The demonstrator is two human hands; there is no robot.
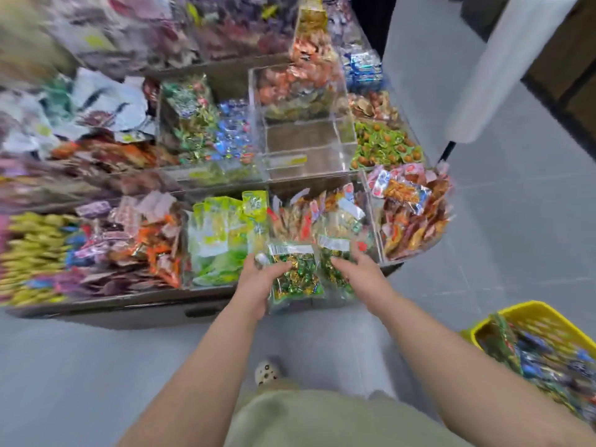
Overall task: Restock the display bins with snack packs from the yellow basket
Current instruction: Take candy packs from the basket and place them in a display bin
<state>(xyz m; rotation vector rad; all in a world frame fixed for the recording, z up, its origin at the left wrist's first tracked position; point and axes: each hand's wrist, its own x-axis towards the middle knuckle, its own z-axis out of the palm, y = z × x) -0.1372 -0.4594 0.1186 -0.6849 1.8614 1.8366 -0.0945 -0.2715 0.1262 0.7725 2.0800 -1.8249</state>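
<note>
Candy bags in hands: glossy clear plastic. Bins beyond: clear acrylic. Basket: yellow plastic.

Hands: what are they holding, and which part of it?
The left hand grips one green candy bag by its left edge; the right hand grips a second candy bag by its right side.

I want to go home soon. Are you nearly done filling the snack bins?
Not yet. Most bins look full, like the green-pack bin. The left hand grips one candy bag, the right hand a second candy bag, at the front row. Still left: the clear bin is half empty, and the yellow basket holds plenty of packs.
</note>
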